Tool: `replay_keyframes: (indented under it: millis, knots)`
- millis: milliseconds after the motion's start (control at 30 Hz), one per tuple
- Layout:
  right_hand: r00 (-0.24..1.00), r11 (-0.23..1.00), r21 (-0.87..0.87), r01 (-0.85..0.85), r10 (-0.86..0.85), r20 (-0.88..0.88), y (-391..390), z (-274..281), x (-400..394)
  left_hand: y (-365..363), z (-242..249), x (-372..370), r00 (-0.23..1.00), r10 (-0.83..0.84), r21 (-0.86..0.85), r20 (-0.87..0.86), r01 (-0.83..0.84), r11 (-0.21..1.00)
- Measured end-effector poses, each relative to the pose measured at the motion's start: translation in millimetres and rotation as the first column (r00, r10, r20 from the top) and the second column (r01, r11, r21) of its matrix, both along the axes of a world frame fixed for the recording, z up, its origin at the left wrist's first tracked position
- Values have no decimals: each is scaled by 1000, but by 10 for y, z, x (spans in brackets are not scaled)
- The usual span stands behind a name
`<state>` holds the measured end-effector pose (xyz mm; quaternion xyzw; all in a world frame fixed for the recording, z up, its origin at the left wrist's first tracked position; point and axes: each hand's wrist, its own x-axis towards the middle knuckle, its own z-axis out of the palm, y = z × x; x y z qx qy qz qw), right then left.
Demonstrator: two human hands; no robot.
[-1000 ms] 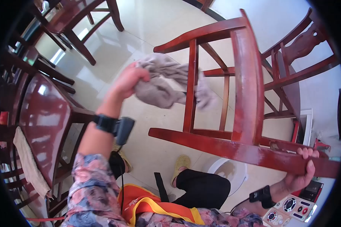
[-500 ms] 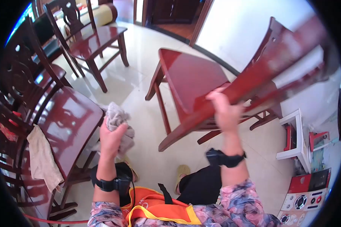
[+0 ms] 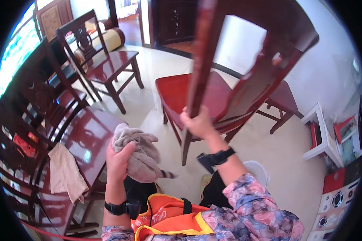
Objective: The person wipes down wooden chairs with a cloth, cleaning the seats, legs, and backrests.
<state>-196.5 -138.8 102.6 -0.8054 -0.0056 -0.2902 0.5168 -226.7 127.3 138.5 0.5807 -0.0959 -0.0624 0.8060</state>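
My left hand [image 3: 118, 160] is closed around a bunched grey cloth [image 3: 137, 152], its folds hanging past the fingers. My right hand [image 3: 199, 122] grips the near back post of a dark red wooden chair [image 3: 177, 94]. This chair's tall carved back rises toward me and to the right, with its seat beyond. At left, near the cloth, another wooden chair [image 3: 90, 132] shows its glossy seat. A beige cloth [image 3: 64, 168] is draped over that chair's side.
Several more chairs crowd the left, with one chair [image 3: 112, 66] farther back. At right stand a white frame-like stand [image 3: 323, 136] and a speaker-like unit [image 3: 334, 201]. A white bucket [image 3: 256, 170] is beside my right forearm. A doorway [image 3: 177, 24] is at the back.
The gripped chair has swung more upright, its back now standing before me. My right hand has moved left with it. The grey cloth spreads out more in my left hand. The bucket has come into view.
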Motion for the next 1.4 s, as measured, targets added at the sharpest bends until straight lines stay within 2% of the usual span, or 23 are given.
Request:
replay_keyframes:
  millis: [33, 67, 100, 133, 167, 233, 300, 367, 433, 533, 600, 667, 733, 800, 867, 1000, 1067, 1133, 1167, 1233, 1300, 1333, 1400]
  knots:
    - [999, 999, 18, -42, 42, -34, -138, 89, -111, 10, -76, 12, 1000, 19, -12, -21, -19, 1000]
    - [990, 996, 63, -57, 65, -122, -276, 200, -226, -2, -164, 32, 1000, -2, 51, -20, 3, 999]
    - [989, 996, 26, -89, 91, -118, -482, 237, -268, 9, -287, 43, 999, -29, 126, -32, 33, 991]
    - [991, 996, 44, -82, 87, -100, -632, 306, -352, -1, -492, 96, 994, 63, 209, -86, -44, 977]
    - [994, 996, 50, -78, 81, -69, -790, 413, -387, -27, -646, 147, 991, 72, 202, -110, -49, 978]
    - [998, 962, 273, -29, 14, 56, -1094, 476, -409, -64, -883, 286, 990, 98, 260, -102, -69, 963]
    - [969, 918, 352, 182, -228, 96, -1281, 636, -452, -166, -1057, 457, 990, 103, 297, -95, -71, 952]
    - [857, 863, 271, 426, -481, 187, -1478, 749, -419, -330, -1108, 655, 959, 60, 278, -275, 19, 960]
    - [858, 869, 249, 427, -476, 190, -1797, 791, -412, -521, -1295, 973, 948, 4, 249, -318, 80, 965]
    - [967, 927, 294, 234, -254, 31, -2313, 800, -458, -896, -1424, 1711, 920, -74, 193, -385, 159, 968]
    - [974, 926, 309, 215, -227, 3, -2476, 821, -448, -1252, -1438, 2350, 865, -110, 192, -490, 230, 954]
    - [975, 925, 319, 207, -222, 11, -2565, 820, -452, -1597, -1300, 2824, 890, -190, 248, -416, 312, 917]
    - [975, 890, 415, 190, -220, 27, -2540, 819, -458, -1934, -1166, 3215, 886, -209, 267, -414, 338, 902]
    - [977, 898, 401, 182, -211, 28, -2535, 834, -463, -2263, -1161, 3447, 877, -231, 283, -421, 369, 885]
    - [978, 910, 375, 175, -204, 39, -2474, 839, -444, -2558, -1173, 3576, 897, -259, 468, -359, 412, 782]
    - [965, 921, 319, 223, -255, 61, -2076, 818, -393, -2561, -1135, 3393, 876, -229, 431, -424, 417, 800]
    - [969, 936, 302, 179, -221, 113, -1756, 753, -420, -2264, -1286, 3295, 805, -338, 269, -488, 507, 819]
    - [969, 951, 262, 162, -204, 141, -1539, 701, -458, -1972, -1490, 3046, 761, -291, 119, -580, 433, 893]
    - [973, 964, 227, 138, -175, 150, -1494, 699, -457, -1832, -1710, 2933, 804, -302, 36, -513, 371, 928]
    - [980, 969, 230, 87, -125, 155, -1472, 753, -416, -1515, -1932, 2600, 793, -260, -85, -550, 256, 963]
    - [994, 990, 142, 14, -30, 109, -1533, 865, -311, -1255, -2204, 2236, 787, -222, -167, -575, 153, 974]
    - [992, 988, 152, 5, -25, 126, -1556, 916, -224, -1167, -2117, 1988, 723, -226, -202, -653, 121, 972]
    - [990, 1000, -8, -15, 16, 139, -1688, 1045, 25, -1048, -2103, 1665, 679, -203, -188, -706, 97, 977]
